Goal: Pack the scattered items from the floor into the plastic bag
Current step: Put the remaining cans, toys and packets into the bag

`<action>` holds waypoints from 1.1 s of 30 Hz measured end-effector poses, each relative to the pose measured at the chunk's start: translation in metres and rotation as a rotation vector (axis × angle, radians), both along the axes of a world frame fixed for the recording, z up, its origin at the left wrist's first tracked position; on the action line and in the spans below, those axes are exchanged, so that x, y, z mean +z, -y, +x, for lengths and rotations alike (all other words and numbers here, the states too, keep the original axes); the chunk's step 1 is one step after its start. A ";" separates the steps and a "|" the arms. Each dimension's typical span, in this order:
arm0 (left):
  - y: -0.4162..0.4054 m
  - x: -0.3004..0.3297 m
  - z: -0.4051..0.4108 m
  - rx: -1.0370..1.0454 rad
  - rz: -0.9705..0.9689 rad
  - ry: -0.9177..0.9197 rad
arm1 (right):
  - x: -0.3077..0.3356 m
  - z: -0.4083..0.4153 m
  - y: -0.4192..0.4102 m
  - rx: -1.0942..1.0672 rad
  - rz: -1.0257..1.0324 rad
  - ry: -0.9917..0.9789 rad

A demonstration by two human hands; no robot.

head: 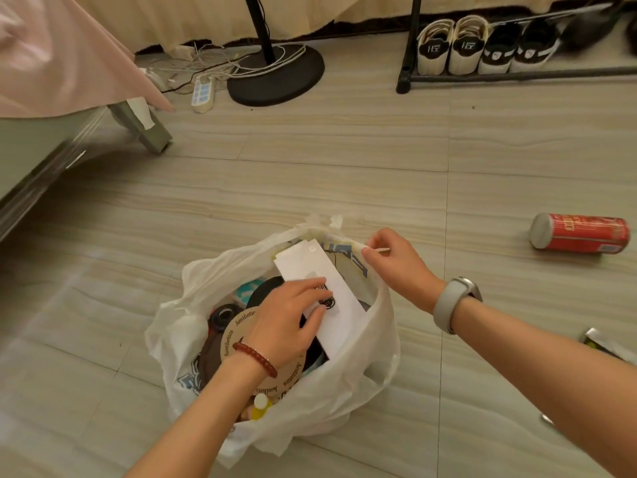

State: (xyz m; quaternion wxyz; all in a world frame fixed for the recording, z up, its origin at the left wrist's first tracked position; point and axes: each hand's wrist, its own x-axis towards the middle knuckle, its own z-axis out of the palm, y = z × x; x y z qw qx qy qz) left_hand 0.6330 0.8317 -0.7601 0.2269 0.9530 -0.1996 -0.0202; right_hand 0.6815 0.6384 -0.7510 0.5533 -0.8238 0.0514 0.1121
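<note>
White plastic bag (348, 384) sits open on the floor at 6 o'clock, stuffed w/ bits. Left hand (286, 319) is inside the mouth, fingers curled round a white card (331, 281). Right hand (396, 263) pinches the bag rim at 1 o'clock, holding it up. Red can (582, 233) lies on its side at 3 o'clock, well apart.

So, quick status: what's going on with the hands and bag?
Left hand pressing white card into plastic bag. Right hand pinching bag's rim. Red can still on floor.
</note>
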 end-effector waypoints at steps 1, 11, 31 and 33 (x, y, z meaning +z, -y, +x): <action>0.001 -0.001 0.004 0.006 0.069 0.017 | 0.003 0.002 -0.002 -0.027 0.096 -0.072; -0.007 -0.014 0.001 -0.047 0.322 -0.079 | 0.028 0.027 -0.027 -0.026 -0.152 0.278; 0.288 -0.046 0.029 -0.315 0.219 -0.170 | -0.095 -0.148 0.271 0.006 -0.849 -0.577; 0.313 -0.055 0.036 -0.338 0.251 -0.192 | -0.107 -0.153 0.279 0.010 -0.858 -0.585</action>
